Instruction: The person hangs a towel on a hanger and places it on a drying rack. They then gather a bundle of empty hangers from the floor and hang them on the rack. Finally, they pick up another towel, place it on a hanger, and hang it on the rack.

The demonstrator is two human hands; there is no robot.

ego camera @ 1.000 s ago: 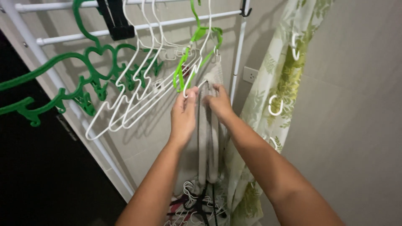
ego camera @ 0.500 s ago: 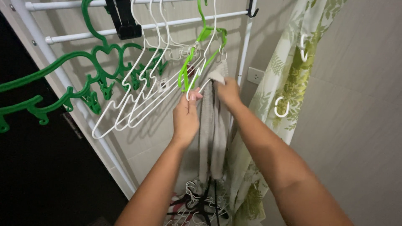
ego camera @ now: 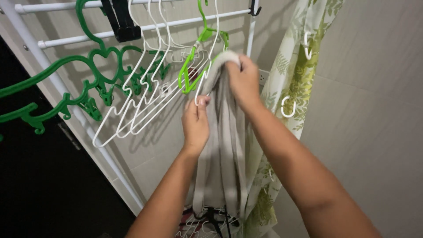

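A beige-grey cloth (ego camera: 222,150) hangs in long folds from a white wire hanger (ego camera: 203,77) on the upper rail. My right hand (ego camera: 244,81) grips the top of the cloth where it drapes over the hanger's arm. My left hand (ego camera: 196,123) pinches the lower end of that white hanger, its fingertips against the wire beside the cloth. A bright green hanger (ego camera: 194,66) hangs just left of it, touching the white ones.
Several empty white hangers (ego camera: 141,101) and dark green heart-shaped hangers (ego camera: 88,79) hang from the white rails (ego camera: 88,37). A black clip (ego camera: 121,24) sits on the rail. A green-patterned curtain (ego camera: 291,88) with white hooks hangs at right beside a tiled wall. More hangers lie below.
My right hand has risen and pushed the cloth's top up over the hanger arm. My left hand has stayed low, holding the hanger's end.
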